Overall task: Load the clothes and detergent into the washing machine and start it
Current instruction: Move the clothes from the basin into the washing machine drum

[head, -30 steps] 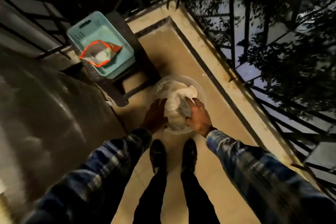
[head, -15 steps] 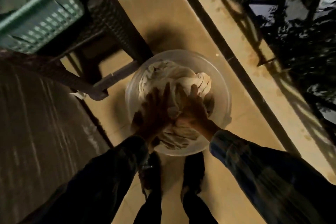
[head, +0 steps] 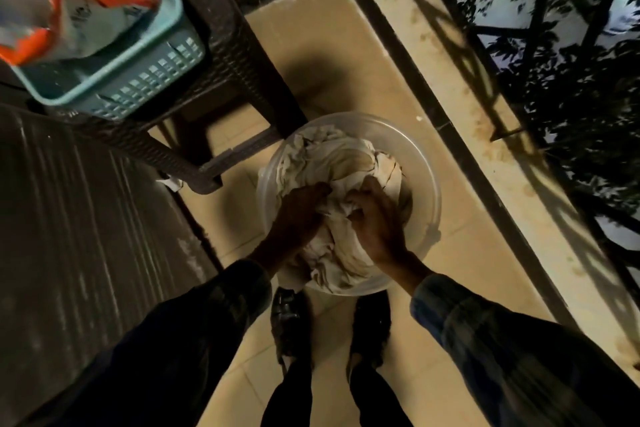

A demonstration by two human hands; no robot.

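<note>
A heap of pale crumpled clothes [head: 332,163] fills a clear round plastic tub [head: 424,163] on the tiled floor in front of my feet. My left hand [head: 298,215] is dug into the near left of the heap, fingers curled into the cloth. Beside it, my right hand [head: 375,218] grips a fold of the same heap. An orange and white detergent bag [head: 62,14] lies in a teal basket [head: 145,80] at the upper left. A dark grey ribbed surface [head: 79,218] fills the left; I cannot tell if it is the washing machine.
The teal basket rests on a dark woven stool [head: 228,45] whose leg stands just left of the tub. A raised tiled ledge [head: 450,114] and a black metal railing [head: 540,28] run along the right, with foliage beyond. My shoes [head: 291,322] stand just behind the tub.
My hands went from flat on top of the clothes to curled and gripping the cloth. The camera has dropped closer to the tub.
</note>
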